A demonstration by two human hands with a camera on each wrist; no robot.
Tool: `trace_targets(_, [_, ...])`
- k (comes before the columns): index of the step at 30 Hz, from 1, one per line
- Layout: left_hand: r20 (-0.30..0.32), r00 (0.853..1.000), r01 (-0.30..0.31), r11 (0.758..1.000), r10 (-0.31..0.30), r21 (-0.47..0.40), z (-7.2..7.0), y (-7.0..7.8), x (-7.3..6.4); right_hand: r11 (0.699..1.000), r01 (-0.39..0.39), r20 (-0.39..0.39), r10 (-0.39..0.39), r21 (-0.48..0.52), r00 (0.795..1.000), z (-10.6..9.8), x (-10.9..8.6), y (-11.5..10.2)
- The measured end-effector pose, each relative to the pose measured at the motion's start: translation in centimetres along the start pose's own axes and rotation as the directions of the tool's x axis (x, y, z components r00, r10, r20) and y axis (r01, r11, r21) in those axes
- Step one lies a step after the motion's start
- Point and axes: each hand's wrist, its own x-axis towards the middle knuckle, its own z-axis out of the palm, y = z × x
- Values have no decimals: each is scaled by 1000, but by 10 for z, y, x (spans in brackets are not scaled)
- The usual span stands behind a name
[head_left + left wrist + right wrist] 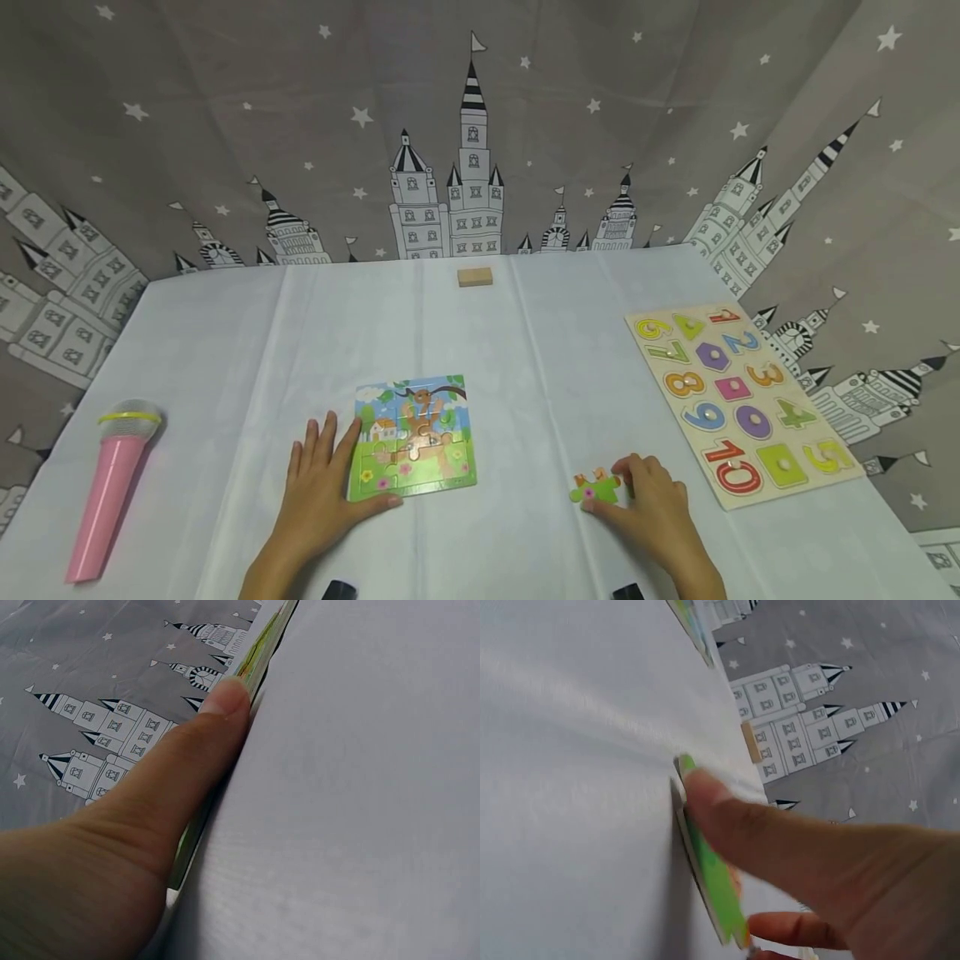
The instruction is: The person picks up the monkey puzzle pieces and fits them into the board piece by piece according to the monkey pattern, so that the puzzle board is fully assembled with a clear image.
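Observation:
A square jigsaw puzzle (438,467) with an animal, a small house and flowers on green grass lies left of centre in the head view. My left hand (318,483) rests at its left side, fingers straight and spread, the thumb along the near edge. That thumb touches the puzzle's edge in the left wrist view. To the right, my right hand (654,504) pinches a loose puzzle piece (597,491), green with a pink flower and some orange-brown on top. In the right wrist view the puzzle piece (716,889) is seen nearly edge-on, close over the white cloth.
A wooden number board (731,417) with colourful digits and shapes lies at the right. On the far left is a pink toy microphone (112,492). A small wooden block (475,277) sits at the table's back edge, before a grey castle-print curtain (555,100).

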Motion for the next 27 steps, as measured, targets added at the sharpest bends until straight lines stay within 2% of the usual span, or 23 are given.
trace_targets(5, [-15, 1000, -10, 1000, 10, 2, 0, 0, 0, 999, -32, -6, 32, 38, 999, 2, -1, -3])
trace_targets(15, [-13, 1000, -11, 1000, 11, 6, 1, 0, 1, 996, -37, -18, 39, 84, 999, 3, -2, -3])
trace_targets(23, [1, 1000, -4, 1000, 4, 3, 1, 1, 1, 980, -81, 5, 81, 181, 997, 2, 0, -5])
trace_targets(27, [11, 1000, 2, 1000, -2, 1, 1, 0, 1, 969, -78, -5, 82, 236, 997, -2, -2, -3])
